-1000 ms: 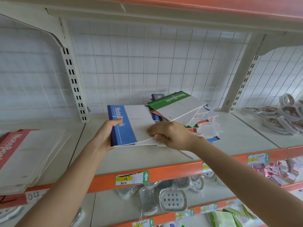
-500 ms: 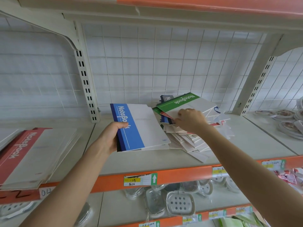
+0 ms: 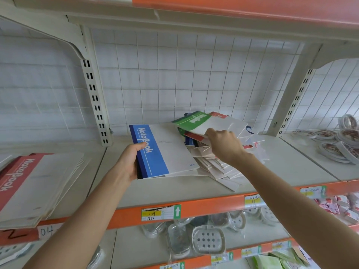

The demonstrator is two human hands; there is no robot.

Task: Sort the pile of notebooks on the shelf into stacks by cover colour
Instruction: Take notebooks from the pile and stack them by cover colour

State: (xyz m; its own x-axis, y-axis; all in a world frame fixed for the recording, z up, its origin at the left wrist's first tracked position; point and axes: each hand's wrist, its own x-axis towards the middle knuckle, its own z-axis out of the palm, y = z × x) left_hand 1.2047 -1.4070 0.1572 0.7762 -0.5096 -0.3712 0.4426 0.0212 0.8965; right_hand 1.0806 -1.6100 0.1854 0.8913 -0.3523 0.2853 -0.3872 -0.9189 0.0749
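Nearest to us, below the working level, a lower shelf [image 3: 147,247] carries white soap dishes [image 3: 208,240] in clear wrapping. Its orange front rail [image 3: 204,207], the edge of the shelf [image 3: 174,189] above, bears a price tag [image 3: 161,212] with a green arrow.

Our two bare forearms rise from the bottom of the view toward that shelf. At far left a stack of red notebooks [image 3: 29,183] lies flat, its edge overhanging the rail.

Our left hand [image 3: 128,162] is clamped on the blue notebooks [image 3: 161,150]: the thumb lies across the blue band of the top cover beside the word "NoteBook", and the fingers curl under the spine. We hold at least two of them together; they sit tilted, and we cannot tell whether their near edge touches the shelf.

Just to the right, our right hand [image 3: 225,144] reaches into the unsorted pile [image 3: 219,164]. Its fingers are closed on the near edge of a green notebook [image 3: 206,121] on top of the heap, which is raised and tilted. Red, blue and white covers fan out beneath it.

Farther right on the same shelf, well apart from the pile, lie rolls of tape [image 3: 338,138]. Behind everything stands a white wire grid [image 3: 194,74] against the wall.
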